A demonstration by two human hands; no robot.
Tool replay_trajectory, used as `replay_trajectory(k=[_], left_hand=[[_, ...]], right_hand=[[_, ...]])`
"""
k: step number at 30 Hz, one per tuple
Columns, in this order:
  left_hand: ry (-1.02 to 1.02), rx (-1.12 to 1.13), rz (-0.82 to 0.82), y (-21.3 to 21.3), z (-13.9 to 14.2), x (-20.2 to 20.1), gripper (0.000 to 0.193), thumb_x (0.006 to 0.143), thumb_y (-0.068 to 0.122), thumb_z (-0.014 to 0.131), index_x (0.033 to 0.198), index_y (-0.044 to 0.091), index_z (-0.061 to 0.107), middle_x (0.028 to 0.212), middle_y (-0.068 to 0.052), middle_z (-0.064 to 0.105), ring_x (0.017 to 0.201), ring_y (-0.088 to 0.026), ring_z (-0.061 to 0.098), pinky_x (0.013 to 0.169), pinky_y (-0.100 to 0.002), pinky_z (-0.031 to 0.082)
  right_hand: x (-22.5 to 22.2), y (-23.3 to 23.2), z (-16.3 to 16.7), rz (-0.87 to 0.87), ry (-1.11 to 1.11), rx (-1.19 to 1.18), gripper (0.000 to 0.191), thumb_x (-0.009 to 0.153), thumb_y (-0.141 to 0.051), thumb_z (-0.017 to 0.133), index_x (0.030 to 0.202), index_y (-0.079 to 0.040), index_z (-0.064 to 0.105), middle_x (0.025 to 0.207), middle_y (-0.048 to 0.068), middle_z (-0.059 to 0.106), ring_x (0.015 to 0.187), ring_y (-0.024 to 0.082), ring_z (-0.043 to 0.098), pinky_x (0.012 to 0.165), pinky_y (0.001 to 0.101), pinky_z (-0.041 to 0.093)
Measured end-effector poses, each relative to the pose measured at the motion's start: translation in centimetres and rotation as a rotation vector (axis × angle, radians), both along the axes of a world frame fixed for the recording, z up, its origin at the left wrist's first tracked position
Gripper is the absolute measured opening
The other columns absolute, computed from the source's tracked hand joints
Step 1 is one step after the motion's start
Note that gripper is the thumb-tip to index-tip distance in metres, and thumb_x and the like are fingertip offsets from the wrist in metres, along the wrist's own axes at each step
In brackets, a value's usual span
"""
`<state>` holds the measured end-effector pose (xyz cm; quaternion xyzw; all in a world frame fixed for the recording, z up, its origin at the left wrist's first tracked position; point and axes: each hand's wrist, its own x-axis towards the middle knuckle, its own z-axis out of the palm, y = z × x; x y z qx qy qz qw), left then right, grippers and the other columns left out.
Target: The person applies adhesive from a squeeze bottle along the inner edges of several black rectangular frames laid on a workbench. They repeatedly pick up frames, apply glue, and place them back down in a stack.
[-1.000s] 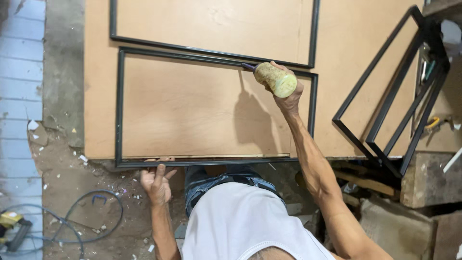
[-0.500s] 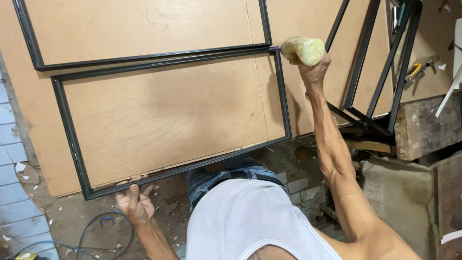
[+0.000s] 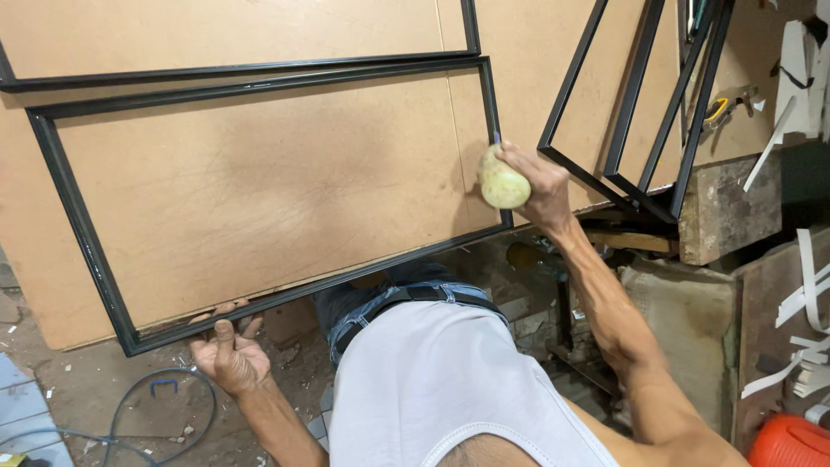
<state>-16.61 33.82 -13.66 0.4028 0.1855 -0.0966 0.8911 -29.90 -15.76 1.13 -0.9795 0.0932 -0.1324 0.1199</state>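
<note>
The pale, rounded pad [image 3: 503, 182] sits in my right hand [image 3: 538, 183], my fingers wrapped tight round it, and it is pressed against the right-hand bar of the black metal frame [image 3: 83, 233] near that frame's lower right corner. That frame lies flat on a brown board [image 3: 259, 182]. My left hand [image 3: 228, 350] is down at the frame's near bar, toward its lower left corner, fingers curled up under the edge and touching it, gripping the bar loosely rather than clenched. A second black frame [image 3: 233, 67] lies just beyond the first, their long bars running side by side. To my right, more black frames [image 3: 644, 104] lean tilted against a worn block [image 3: 722, 207]. White strips [image 3: 800, 268] lie scattered at the far right, an orange container [image 3: 788, 443] shows at the bottom right corner, and a blue cable [image 3: 164, 406] loops over the dirty floor [image 3: 78, 389] beside my left wrist.
</note>
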Motion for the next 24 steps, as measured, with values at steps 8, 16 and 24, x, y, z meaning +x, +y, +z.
replay_trajectory(k=[8,16,24], left_hand=[[0.016,-0.035,-0.005,0.1,0.0,-0.2,0.041,0.099,0.003,0.076,0.134,0.006,0.054,0.113,-0.018,0.071,0.103,-0.033,0.074,0.077,-0.044,0.068],[0.023,0.033,-0.037,1.0,-1.0,-0.3,0.044,0.099,0.005,0.077,0.134,0.008,0.05,0.109,-0.017,0.07,0.101,-0.032,0.074,0.075,-0.044,0.068],[-0.003,0.005,0.006,0.4,-0.8,-0.3,0.05,0.098,0.006,0.077,0.139,0.005,0.049,0.111,-0.017,0.069,0.104,-0.031,0.073,0.077,-0.046,0.069]], right_hand=[[-7.2,6.4,4.3,-0.082,0.117,0.157,0.06,0.072,-0.014,0.089,0.128,-0.004,0.069,0.13,0.018,0.07,0.118,0.029,0.071,0.1,0.0391,0.061],[-6.9,3.8,1.7,0.062,0.137,-0.015,0.064,0.07,-0.014,0.092,0.129,-0.008,0.07,0.136,0.018,0.067,0.123,0.036,0.069,0.101,0.0416,0.061],[4.8,-6.3,-3.9,0.175,-0.019,-0.134,0.069,0.074,-0.02,0.098,0.136,-0.013,0.068,0.143,0.012,0.064,0.126,0.035,0.068,0.103,0.043,0.063]])
